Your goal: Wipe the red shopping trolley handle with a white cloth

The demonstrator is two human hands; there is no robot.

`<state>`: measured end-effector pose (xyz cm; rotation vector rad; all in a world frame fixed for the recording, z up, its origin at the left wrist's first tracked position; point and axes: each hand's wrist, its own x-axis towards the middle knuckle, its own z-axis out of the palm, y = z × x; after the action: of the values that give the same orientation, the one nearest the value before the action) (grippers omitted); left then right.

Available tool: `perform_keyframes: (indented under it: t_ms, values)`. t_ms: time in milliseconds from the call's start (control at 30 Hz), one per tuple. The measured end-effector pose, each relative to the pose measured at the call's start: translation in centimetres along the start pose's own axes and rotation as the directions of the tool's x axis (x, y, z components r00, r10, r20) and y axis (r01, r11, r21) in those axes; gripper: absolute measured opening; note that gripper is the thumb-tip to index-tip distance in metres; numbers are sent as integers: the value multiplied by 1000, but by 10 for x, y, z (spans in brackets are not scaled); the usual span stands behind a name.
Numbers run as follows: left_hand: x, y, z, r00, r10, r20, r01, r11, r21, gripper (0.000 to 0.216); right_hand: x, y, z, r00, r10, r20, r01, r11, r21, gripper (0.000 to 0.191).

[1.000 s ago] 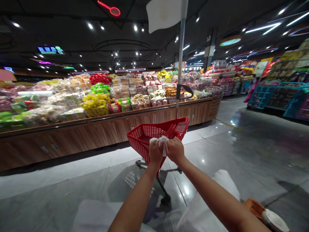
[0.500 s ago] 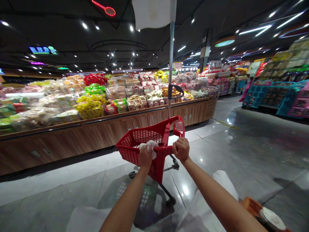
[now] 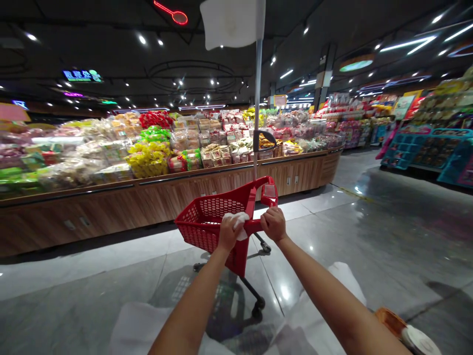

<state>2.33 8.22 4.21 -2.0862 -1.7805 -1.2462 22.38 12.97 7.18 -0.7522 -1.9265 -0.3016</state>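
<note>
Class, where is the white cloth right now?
In the head view, just below centre, the white cloth is in the left hand at the red cart, left of the right hand.

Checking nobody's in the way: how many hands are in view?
2: the left hand, holding a cloth at the handle of the cart; the right hand, gripping the handle further right. No other hands show.

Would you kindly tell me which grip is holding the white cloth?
The left grip: white cloth shows bunched in it, while the right grip is closed on the red cart handle with no cloth visible.
</note>
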Motion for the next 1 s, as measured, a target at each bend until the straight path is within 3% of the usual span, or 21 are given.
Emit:
perform_keyframes:
  t_ms: [100,200,300,367,533,633,800,1000]
  values:
    - [-13,-30,-13,997,-70,22,70,998,0,37,-1,5,-3,997,-41,57,41,999,14,37]
    - [-11,-34,-26,992,-80,101,74,995,66,42,-3,18,-8,996,-55,64,54,998,23,39]
    - [-2,-13,-27,978,-113,176,76,976,202,48,-5,34,-18,994,-64,94,63,998,10,40]
    - [1,8,-16,976,-110,186,62,967,246,47,-4,39,-26,989,-59,138,66,997,-48,39]
    - [-6,64,33,998,-49,39,39,974,224,38,-3,22,-29,957,-28,289,119,946,-302,29]
    - [-9,78,52,1000,-3,29,-5,964,267,40,-7,13,-20,963,50,266,61,918,-391,28]
    - [-21,49,41,979,-13,205,-73,911,405,38,-8,34,-17,965,15,263,96,910,-404,30]
    - [-60,-5,3,968,-89,237,-52,845,531,32,-7,53,-12,973,-21,229,108,920,-376,30]
